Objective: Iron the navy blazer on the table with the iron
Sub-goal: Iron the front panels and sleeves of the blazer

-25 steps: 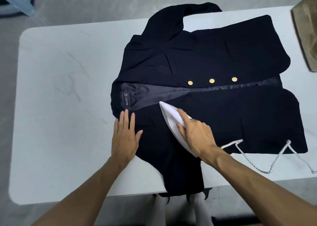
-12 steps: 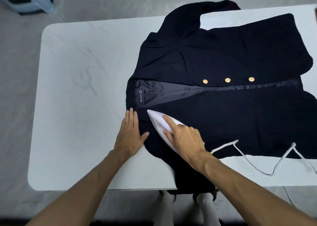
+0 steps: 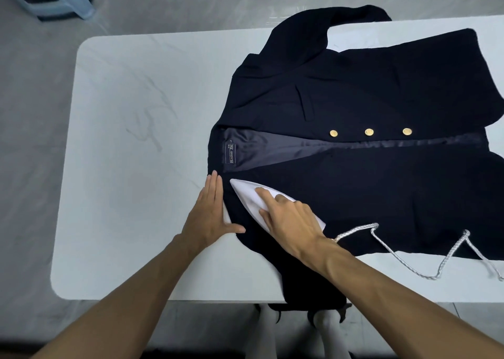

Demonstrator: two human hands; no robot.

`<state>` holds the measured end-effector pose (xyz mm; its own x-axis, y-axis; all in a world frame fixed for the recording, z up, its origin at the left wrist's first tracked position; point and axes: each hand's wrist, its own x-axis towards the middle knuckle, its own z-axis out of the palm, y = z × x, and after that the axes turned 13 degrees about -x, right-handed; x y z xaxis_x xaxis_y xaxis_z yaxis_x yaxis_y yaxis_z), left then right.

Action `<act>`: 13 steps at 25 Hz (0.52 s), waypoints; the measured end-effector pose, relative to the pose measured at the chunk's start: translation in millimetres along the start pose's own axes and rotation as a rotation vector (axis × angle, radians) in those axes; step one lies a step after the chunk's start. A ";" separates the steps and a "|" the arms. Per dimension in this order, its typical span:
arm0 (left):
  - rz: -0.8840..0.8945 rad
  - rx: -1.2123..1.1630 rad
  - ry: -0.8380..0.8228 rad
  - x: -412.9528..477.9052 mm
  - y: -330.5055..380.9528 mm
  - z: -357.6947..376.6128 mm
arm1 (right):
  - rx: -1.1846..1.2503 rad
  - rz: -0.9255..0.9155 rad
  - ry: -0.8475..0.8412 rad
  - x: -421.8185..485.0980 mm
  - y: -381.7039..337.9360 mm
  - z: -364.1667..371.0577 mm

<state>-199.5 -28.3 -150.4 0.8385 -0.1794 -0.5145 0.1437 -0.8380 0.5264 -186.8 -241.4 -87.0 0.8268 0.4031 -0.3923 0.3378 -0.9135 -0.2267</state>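
Right hand (image 3: 291, 219) wraps over the top of the white pointed iron (image 3: 245, 192), forefinger laid along its back toward the tip, while my left hand (image 3: 210, 214) lies flat with straight fingers, half on the cloth's edge and half on the white marble-veined tabletop (image 3: 136, 167), just beside the iron's nose. The navy cloth blazer (image 3: 381, 189) lies front up across the right half of the tabletop, collar toward the middle, one sleeve hanging over the near edge and the other reaching the far edge. I judge I am pressing the near front panel at the shoulder, close under the grey satin lining (image 3: 259, 148) and its woven label (image 3: 230, 153). Next I should run the soleplate back along this panel toward the hem, shifting my flat hand to hold the cloth taut and steering clear of the three gold buttons (image 3: 369, 132) and the braided silver cord (image 3: 409, 266) trailing off the near edge. My hand hides the iron's handle, the hem runs out of frame at the right, and I cannot tell whether the iron is hot.
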 end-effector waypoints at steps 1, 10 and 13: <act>0.017 -0.015 0.000 -1.6 -5.0 -2.0 | -0.023 0.007 -0.007 2.5 -1.6 1.2; 0.018 0.119 0.003 -0.7 -10.4 -0.9 | -0.069 0.099 -0.017 9.9 -21.4 9.2; -0.006 0.137 -0.008 0.4 -9.1 -1.9 | -0.079 0.091 -0.049 9.6 -21.5 11.5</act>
<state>-199.6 -19.7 -154.2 0.8336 -0.1775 -0.5231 0.0754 -0.9015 0.4261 -191.2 -217.2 -96.2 0.8333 0.3189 -0.4516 0.2986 -0.9471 -0.1177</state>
